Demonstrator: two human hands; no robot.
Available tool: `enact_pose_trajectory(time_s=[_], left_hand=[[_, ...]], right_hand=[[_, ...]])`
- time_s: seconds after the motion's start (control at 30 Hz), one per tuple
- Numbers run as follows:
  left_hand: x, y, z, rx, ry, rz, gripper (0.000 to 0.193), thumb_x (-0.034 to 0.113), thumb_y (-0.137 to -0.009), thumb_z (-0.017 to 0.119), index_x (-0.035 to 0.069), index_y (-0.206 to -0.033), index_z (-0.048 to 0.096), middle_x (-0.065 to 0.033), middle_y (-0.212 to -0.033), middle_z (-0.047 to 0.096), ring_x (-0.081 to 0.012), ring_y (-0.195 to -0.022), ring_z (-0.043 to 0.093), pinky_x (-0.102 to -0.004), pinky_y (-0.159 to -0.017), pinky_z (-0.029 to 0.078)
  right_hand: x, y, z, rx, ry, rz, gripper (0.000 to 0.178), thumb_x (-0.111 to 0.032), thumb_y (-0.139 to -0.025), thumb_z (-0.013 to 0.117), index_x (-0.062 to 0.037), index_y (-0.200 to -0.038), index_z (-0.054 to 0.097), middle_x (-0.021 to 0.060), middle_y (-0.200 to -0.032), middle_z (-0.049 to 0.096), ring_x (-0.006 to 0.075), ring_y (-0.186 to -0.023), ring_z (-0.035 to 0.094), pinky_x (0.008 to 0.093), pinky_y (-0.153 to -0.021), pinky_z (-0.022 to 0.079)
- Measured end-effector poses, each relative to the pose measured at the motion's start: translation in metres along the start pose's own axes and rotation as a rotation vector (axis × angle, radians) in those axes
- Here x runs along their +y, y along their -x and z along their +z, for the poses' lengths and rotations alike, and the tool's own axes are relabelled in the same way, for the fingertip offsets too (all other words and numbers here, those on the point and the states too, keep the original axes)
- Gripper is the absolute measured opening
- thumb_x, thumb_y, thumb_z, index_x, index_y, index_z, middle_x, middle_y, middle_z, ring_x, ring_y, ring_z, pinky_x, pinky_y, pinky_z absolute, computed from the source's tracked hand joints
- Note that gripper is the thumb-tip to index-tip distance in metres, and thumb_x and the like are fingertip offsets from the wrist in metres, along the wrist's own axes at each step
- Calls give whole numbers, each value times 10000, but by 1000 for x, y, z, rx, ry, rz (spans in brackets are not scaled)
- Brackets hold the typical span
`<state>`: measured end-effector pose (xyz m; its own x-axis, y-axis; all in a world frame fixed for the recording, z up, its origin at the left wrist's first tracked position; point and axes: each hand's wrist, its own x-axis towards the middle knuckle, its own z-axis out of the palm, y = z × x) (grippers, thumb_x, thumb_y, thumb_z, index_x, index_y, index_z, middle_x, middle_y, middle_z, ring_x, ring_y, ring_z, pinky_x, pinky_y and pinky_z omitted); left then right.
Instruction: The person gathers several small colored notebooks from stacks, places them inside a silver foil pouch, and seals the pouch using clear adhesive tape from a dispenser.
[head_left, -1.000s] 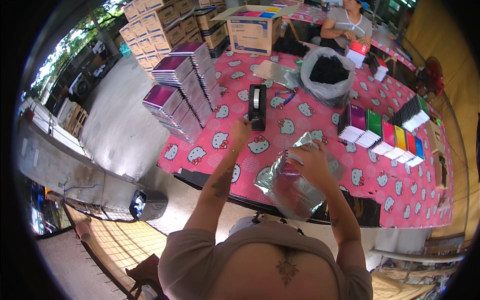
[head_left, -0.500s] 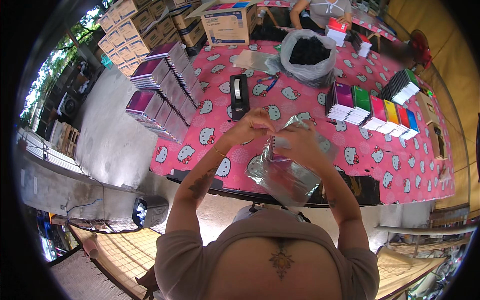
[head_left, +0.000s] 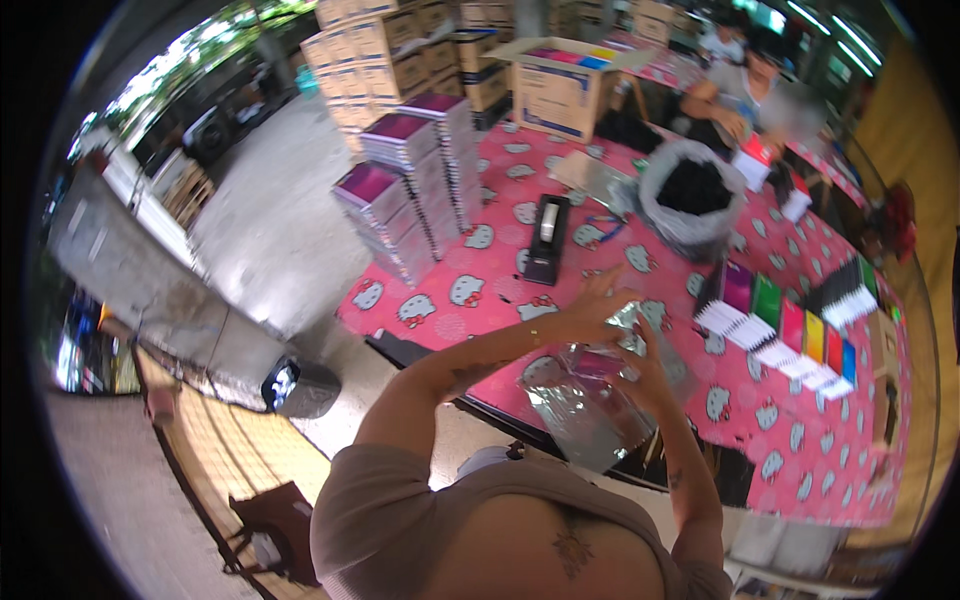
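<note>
A purple-covered notebook (head_left: 597, 364) lies inside a clear plastic bag (head_left: 592, 418), held over the table's front edge. My right hand (head_left: 643, 362) grips the bag and notebook from the right side, thumb and fingers around it. My left hand (head_left: 592, 308) lies across the top end of the bag, its fingers stretched out and somewhat blurred. Whether a small piece of tape is at its fingertips cannot be made out. Just beyond the left hand stands a black tape dispenser (head_left: 546, 240).
Stacks of wrapped purple notebooks (head_left: 402, 185) stand at the left. A bag of black material (head_left: 692, 190), blue-handled scissors (head_left: 606, 230) and an open carton (head_left: 560, 88) are farther back. Coloured notebooks (head_left: 778, 315) line the right side. A co-worker (head_left: 745, 100) sits across the pink table cover (head_left: 465, 290).
My view has turned, shifting the table's things rightward and down. My left hand has gone from a pinch beside the bag to stretched fingers over its top end. My right hand still holds the bag.
</note>
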<state>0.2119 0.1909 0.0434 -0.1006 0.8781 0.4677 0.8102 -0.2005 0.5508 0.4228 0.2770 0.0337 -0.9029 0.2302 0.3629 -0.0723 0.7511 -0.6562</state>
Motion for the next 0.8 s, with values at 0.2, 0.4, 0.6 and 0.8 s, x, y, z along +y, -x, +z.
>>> enact_pose_trajectory(time_s=[0.2,0.4,0.6,0.8], left_hand=[[-1,11,-1,-92,781,-456,820,308,-889,758,62,-1529,307,-177,-1475,414,-252,-1267,502,-365,-1040,429],[-19,47,-15,-174,886,-485,453,229,-944,699,17,-1331,596,-65,-1117,676,-94,-1006,599,-263,-817,502],[12,52,-19,-74,488,-374,394,242,-939,694,5,-1252,656,-109,-1114,700,-160,-977,636,-316,-812,511],[38,65,-26,1,-296,200,446,257,-907,687,48,-1296,624,-166,-1401,529,-310,-1235,541,-454,-1017,433]], right_hand=[[47,-5,9,336,-985,210,618,-229,-958,664,-60,-1492,405,102,-1495,413,215,-1399,364,384,-1118,329],[36,-45,11,-91,-675,453,494,-219,-938,711,-24,-1362,548,9,-1140,603,43,-972,497,209,-817,415],[19,-35,1,57,-477,55,480,-262,-863,780,-37,-1261,635,60,-1205,632,162,-1056,576,337,-894,452],[-8,-18,-18,17,195,-222,434,-205,-744,819,-76,-1134,679,85,-1178,645,311,-1098,572,446,-918,452]])
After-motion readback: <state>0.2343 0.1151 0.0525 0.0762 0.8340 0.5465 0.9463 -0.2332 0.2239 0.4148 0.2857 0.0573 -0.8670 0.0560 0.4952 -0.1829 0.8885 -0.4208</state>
